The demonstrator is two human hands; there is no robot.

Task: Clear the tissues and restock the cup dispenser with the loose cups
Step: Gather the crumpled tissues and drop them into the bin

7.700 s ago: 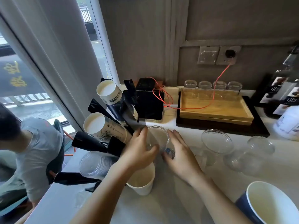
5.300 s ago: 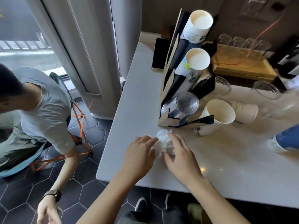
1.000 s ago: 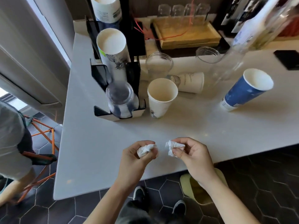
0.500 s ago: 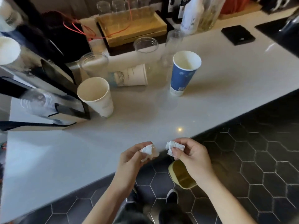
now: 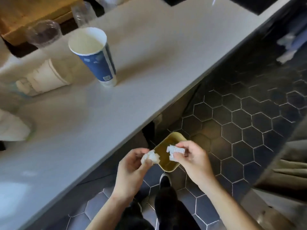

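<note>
My left hand (image 5: 131, 171) grips a crumpled white tissue (image 5: 150, 157), and my right hand (image 5: 192, 161) pinches a second crumpled tissue (image 5: 174, 151). Both tissues are held over an olive-yellow bin (image 5: 166, 161) that stands on the floor just past the counter's edge. On the white counter (image 5: 149, 47) a blue paper cup (image 5: 96, 55) stands upright. A white paper cup (image 5: 44, 77) lies on its side to its left, and a clear plastic cup (image 5: 44, 33) sits behind them. The cup dispenser is out of view.
A wooden tray (image 5: 25, 12) lies at the counter's back left, with clear bottles (image 5: 83, 12) beside it. A white cup (image 5: 11, 128) shows blurred at the left edge. Dark hexagon floor tiles (image 5: 232, 130) spread to the right. My shoes (image 5: 164, 180) are below the bin.
My view has swung right and down, away from the dispenser. Both hands, each holding a tissue, have moved off the counter's edge to over the bin.
</note>
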